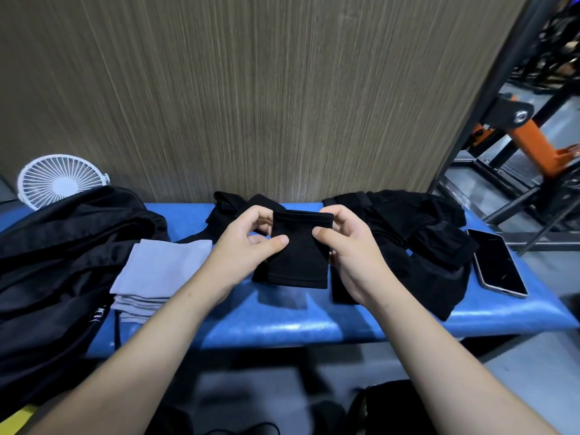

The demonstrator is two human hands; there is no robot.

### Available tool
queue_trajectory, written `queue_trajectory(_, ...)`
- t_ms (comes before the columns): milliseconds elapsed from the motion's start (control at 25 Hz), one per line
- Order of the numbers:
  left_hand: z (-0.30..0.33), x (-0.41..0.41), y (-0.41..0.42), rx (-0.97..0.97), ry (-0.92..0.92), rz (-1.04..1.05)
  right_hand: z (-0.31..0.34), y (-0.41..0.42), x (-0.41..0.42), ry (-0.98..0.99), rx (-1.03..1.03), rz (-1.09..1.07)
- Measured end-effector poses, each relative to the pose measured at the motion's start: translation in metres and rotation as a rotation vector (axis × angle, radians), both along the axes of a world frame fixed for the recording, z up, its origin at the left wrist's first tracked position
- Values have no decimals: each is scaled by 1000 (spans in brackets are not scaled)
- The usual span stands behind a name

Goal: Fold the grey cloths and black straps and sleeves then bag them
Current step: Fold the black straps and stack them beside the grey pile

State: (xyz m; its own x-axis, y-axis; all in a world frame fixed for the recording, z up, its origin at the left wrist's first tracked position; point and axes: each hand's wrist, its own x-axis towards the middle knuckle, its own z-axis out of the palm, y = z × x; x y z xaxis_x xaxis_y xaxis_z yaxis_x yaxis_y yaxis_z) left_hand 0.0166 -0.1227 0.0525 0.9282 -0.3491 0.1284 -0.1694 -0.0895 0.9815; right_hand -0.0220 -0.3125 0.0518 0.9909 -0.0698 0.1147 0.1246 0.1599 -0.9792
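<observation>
While both hands pinched it, the left hand and right hand held the short black knitted sleeve above the blue padded bench; folding it well likely meant matching the edges first. At nine o'clock the black fabric bag lay slumped, its contents hidden, beside the folded grey cloths

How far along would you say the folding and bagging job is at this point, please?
Done: a folded stack of grey cloths lies on the blue bench. In hand: the left hand and right hand pinch a black sleeve above it. Left: the black pile on the right looks unfolded, and nothing visibly sits in the black bag yet.
</observation>
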Motion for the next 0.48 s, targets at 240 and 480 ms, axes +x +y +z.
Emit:
queue_trajectory(240,3,-4,5,-24,-31,-24,0,2,-2,-42,-78,-22)
queue_trajectory(480,4,-2,10,-32,-79,15,0,0,-3,-95,-263,51)
